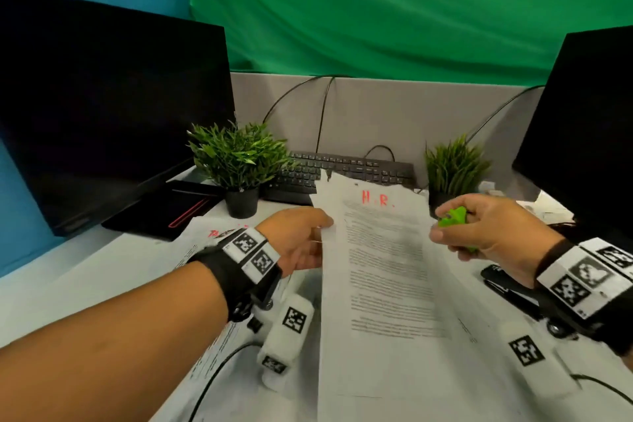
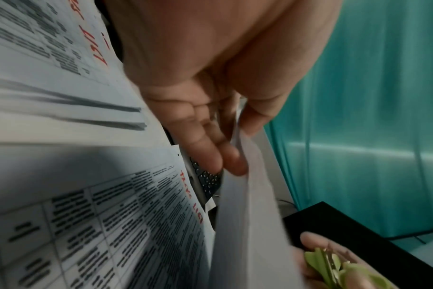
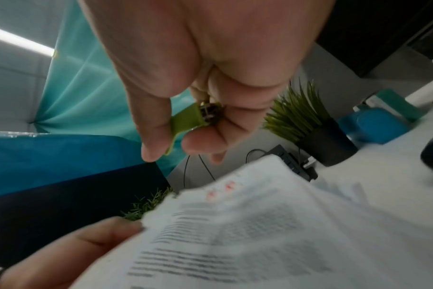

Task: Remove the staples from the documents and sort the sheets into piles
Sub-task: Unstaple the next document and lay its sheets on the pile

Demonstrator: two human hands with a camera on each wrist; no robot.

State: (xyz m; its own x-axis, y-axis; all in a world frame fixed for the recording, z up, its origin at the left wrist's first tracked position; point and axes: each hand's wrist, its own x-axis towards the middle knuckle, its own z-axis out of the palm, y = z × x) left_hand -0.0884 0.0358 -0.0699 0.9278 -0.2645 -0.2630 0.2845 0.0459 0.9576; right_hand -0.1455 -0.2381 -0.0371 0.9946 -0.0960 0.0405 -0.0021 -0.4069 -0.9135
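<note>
1. The document [image 1: 383, 271], headed "H.R." in red, is held up over the middle of the desk [image 1: 68, 284], its top left corner torn. It looks like more than one sheet, though I cannot count them.
2. Paper is light, limp and tears easily; judging by that ragged corner, it is best held near an edge, close to any staple.
3. The left hand [image 1: 301, 243] pinches its left edge, thumb on top and fingers [image 2: 225, 156] beneath.
4. The right hand [image 1: 479, 229] hangs just beside the right edge, not touching, curled round one green remover [image 1: 454, 217].
5. Other printed sheets [image 1: 205, 250] lie flat on the desk under both arms; at least two show red headings.
6. Further out: two plants [image 1: 239, 161], two monitors [image 1: 102, 106], one keyboard [image 1: 349, 169], one black stapler [image 1: 503, 281] near the right edge.
</note>
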